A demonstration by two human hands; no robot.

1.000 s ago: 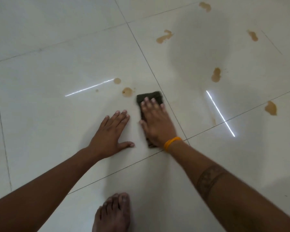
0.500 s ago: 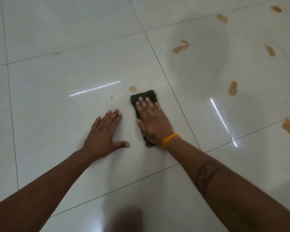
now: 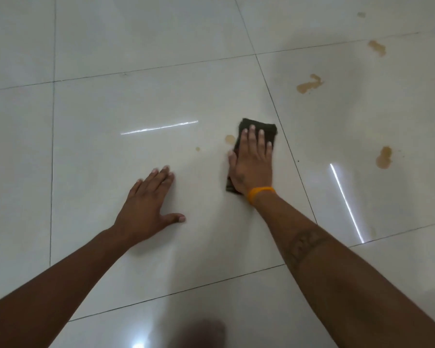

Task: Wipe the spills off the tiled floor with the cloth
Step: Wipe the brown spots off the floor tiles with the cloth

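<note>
Hiding most cloth (image 3: 270,130): right hand (image 3: 253,167)

Cloth swept right, past the round spot

The right hand (image 3: 253,167) has slid the cloth (image 3: 258,129) rightward, close to the grout line. The larger round spill that lay by the cloth 1.0 s ago is gone; the smaller spot (image 3: 229,139), beyond the cloth's far left corner half a second ago, now touches its left edge, with the tiny speck (image 3: 198,148) further left. The left hand (image 3: 146,207) now lies well apart from the right. The foot seen 1.0 s ago is now only a blur (image 3: 199,332) at the bottom edge.
</note>
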